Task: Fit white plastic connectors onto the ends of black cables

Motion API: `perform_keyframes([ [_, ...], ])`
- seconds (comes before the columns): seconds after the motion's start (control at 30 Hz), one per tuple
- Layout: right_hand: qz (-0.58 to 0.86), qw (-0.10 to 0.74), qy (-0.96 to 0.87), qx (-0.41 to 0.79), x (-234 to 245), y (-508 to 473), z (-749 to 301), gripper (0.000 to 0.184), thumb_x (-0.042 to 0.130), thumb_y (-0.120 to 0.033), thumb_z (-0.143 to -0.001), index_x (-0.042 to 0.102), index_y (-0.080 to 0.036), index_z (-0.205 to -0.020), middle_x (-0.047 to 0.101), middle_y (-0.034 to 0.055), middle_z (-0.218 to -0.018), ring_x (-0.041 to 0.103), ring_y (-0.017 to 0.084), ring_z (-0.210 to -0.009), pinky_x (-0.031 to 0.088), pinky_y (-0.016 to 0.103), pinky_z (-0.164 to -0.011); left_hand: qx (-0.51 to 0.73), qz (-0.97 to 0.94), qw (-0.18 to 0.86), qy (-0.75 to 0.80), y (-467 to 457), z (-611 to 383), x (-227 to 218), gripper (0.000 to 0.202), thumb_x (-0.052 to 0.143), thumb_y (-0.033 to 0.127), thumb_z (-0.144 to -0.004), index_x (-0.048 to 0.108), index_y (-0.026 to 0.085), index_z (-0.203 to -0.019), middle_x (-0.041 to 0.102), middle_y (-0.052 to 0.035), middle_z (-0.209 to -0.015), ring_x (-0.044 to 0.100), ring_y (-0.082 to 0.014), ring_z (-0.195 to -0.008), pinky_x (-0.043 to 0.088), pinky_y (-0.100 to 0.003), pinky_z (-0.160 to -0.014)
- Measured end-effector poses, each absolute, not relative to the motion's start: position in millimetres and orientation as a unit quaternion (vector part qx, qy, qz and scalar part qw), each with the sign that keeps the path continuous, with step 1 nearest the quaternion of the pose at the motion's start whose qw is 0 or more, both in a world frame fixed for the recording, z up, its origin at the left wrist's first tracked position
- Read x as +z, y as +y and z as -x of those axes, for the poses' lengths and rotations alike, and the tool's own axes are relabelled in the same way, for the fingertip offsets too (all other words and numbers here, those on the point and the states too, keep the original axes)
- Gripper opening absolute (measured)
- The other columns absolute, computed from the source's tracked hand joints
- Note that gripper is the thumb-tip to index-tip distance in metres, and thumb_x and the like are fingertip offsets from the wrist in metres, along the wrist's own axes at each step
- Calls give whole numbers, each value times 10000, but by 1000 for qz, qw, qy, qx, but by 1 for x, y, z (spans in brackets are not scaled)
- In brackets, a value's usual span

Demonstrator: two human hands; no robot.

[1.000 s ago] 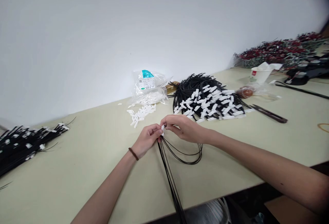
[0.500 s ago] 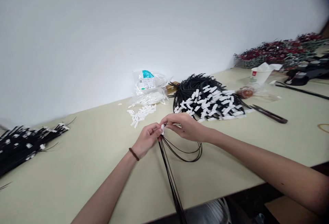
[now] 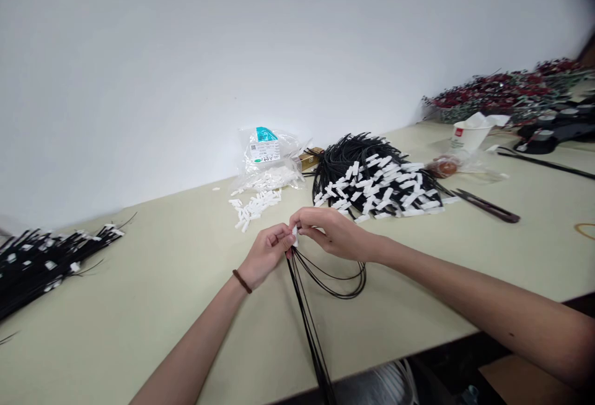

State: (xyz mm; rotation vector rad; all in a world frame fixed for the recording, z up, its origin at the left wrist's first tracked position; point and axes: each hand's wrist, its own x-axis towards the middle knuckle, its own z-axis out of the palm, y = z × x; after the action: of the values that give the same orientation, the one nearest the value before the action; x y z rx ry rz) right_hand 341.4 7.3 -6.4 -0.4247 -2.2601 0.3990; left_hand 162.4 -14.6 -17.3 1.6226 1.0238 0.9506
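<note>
My left hand (image 3: 268, 251) pinches a small white plastic connector (image 3: 295, 237) and a bunch of thin black wires (image 3: 308, 324). The wires hang down over the table's front edge, and some curve into a loop on the right. My right hand (image 3: 332, 231) meets it at the connector, thumb and forefinger closed at its upper end. What the right fingertips grip there is partly hidden. Just beyond my hands lies a scatter of loose white connectors (image 3: 256, 208). Behind my right hand is a big coiled heap of black wires (image 3: 357, 152) with white connectors on their ends.
A clear plastic bag (image 3: 269, 151) holds more white pieces near the wall. Tweezers (image 3: 486, 205), a paper cup (image 3: 469, 137) and a bagged brown item (image 3: 444, 167) sit to the right. Another wire bundle (image 3: 51, 268) lies left. Red-leaved artificial stems (image 3: 506, 95) lie at the back right.
Both hands keep almost the same place. The right fingers have shifted slightly at the top of the connector, and the wire loop hangs a little lower.
</note>
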Motion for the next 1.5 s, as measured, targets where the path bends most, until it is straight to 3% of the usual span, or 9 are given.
perform_keyframes([
  [0.73, 163, 384, -897, 144, -10, 10, -341, 157, 360, -82, -864, 491, -169, -865, 574, 44, -852, 508, 121, -739, 419, 240, -664, 389, -649, 498, 423, -14, -162, -19, 309, 607, 437, -717, 510, 154, -641, 441, 37, -563, 424, -88, -526, 314, -232, -520],
  [0.97, 199, 442, -873, -60, -17, 10, -338, 102, 400, -135, -875, 500, -150, -885, 561, 118, -1019, 495, 201, -969, 444, 350, -801, 460, -569, 524, 437, -10, -160, -17, 287, 659, 400, -680, 536, 146, -627, 465, 34, -573, 434, -83, -547, 340, -219, -554],
  [1.13, 141, 429, -881, -140, -21, 5, -333, 146, 473, -115, -840, 535, -178, -956, 577, 64, -1027, 473, 198, -1037, 431, 353, -858, 513, -485, 566, 426, -7, -156, -19, 274, 693, 385, -649, 545, 154, -657, 507, 28, -619, 445, -81, -565, 363, -210, -566],
  [1.5, 113, 449, -870, -171, -21, 1, -330, 53, 534, -139, -825, 562, -182, -810, 606, 24, -901, 500, 156, -907, 422, 301, -778, 532, -428, 618, 390, -7, -158, -19, 243, 741, 317, -603, 564, 154, -637, 515, 36, -610, 441, -68, -557, 357, -186, -533],
])
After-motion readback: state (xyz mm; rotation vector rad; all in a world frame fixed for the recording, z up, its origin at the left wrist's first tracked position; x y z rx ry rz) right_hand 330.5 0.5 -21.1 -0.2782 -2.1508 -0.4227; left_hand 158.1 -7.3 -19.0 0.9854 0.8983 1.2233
